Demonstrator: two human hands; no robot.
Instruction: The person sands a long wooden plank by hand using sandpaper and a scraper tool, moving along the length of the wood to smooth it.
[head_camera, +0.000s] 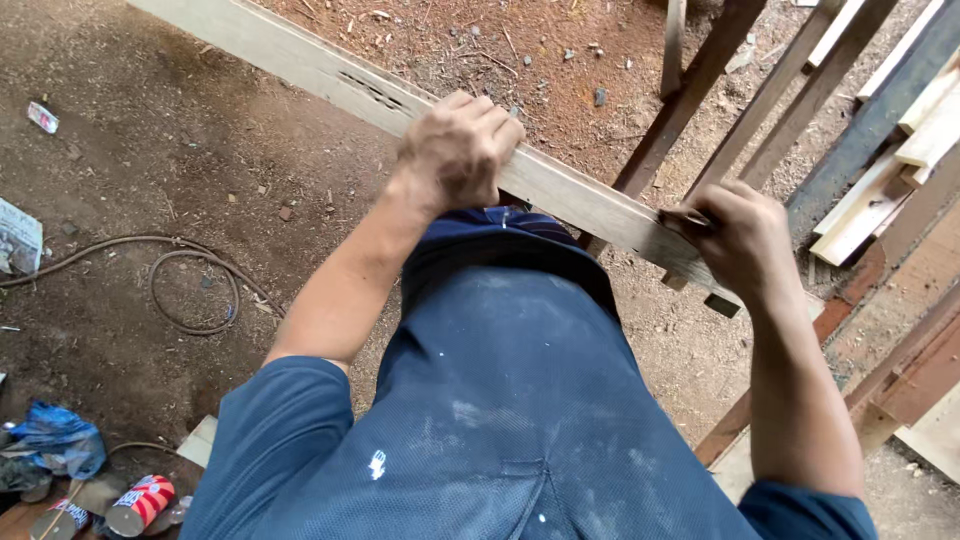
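Plank runs long from upper left to lower right across your body, your left hand curled over its middle, your right hand near its lower end, seemingly pinching a pencil.

A long pale wooden plank, slotted near mid-length, runs diagonally above the dirt ground.

Pale plank, blue dust-speckled shirt — reddish-brown dirt floor

A rough open-air carpentry yard: bare dirt floor, stacked timber battens and a loose cable.
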